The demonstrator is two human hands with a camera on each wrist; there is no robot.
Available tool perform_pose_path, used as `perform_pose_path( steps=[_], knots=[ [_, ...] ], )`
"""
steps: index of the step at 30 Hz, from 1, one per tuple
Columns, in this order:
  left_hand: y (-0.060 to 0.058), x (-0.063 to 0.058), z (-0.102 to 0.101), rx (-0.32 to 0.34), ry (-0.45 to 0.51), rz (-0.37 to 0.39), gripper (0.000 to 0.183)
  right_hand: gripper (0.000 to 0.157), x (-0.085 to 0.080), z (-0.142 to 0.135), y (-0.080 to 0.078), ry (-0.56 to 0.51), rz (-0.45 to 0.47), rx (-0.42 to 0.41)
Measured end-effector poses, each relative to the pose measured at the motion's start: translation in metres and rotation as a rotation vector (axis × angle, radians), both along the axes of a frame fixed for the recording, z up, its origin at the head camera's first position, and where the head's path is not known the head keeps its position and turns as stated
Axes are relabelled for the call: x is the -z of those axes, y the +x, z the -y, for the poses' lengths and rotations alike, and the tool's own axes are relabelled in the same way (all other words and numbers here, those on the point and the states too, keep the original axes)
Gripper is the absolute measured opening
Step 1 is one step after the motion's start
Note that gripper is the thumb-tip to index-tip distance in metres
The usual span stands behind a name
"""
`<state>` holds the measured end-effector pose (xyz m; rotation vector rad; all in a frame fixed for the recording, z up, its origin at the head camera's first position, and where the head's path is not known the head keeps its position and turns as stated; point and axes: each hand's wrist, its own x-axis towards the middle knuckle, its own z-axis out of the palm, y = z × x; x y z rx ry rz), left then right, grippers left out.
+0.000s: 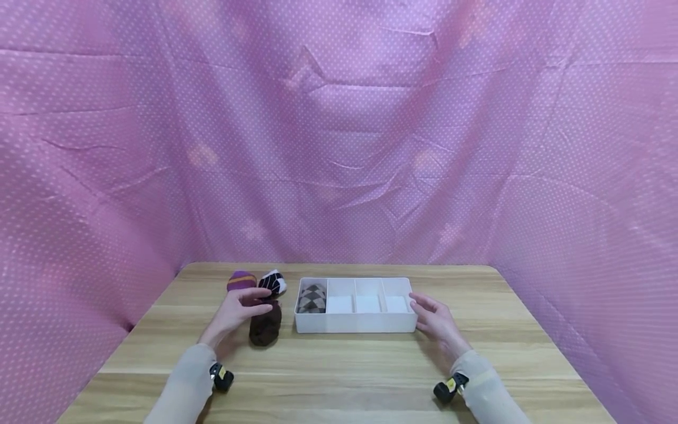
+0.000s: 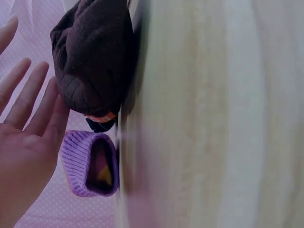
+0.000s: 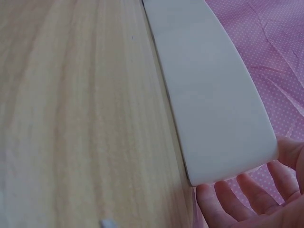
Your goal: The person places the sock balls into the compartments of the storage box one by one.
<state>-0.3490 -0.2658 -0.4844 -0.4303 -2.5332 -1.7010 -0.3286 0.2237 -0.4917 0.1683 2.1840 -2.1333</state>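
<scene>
No text can be read; the orange patch (image 2: 101,117) on the brown rolled sock (image 2: 92,57) is too blurred

On the desk (image 1: 339,365) before me, three socks (image 1: 266,327) lie left of the box (image 1: 356,323), another sock (image 1: 312,299) in its leftmost compartment (image 1: 303,283).

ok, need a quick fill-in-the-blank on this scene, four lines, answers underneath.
1. The white box has ____ compartments in a row.
2. In the head view, the diamond-patterned bundle sits in the box's end compartment on the ____.
3. Outside the box, ____ bundles lie on the table.
4. The right hand is at the ____ end of the box.

Missing words: four; left; three; right
</scene>
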Motion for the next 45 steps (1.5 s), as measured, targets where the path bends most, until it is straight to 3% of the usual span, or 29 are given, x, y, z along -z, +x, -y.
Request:
perform_pose_path(
  steps=[6,12,29,38,45],
  knots=[
    [0.000,0.004,0.004,0.051,-0.062,-0.006,0.057,0.049,0.001,0.000,0.003,-0.006,-0.007,-0.005],
    [-0.003,0.007,0.003,0.061,-0.081,0.015,0.055,0.050,0.001,0.000,0.002,-0.007,-0.014,-0.007],
    [-0.006,0.005,-0.005,0.128,-0.253,0.024,0.057,0.049,0.001,-0.001,0.002,-0.004,-0.033,-0.018],
    [-0.006,0.003,-0.004,0.143,-0.315,0.041,0.063,0.049,0.001,-0.002,0.001,0.006,-0.033,-0.013],
    [-0.005,0.004,-0.004,0.186,-0.326,0.057,0.054,0.050,0.001,-0.001,0.002,0.008,-0.026,-0.014]
  ],
)
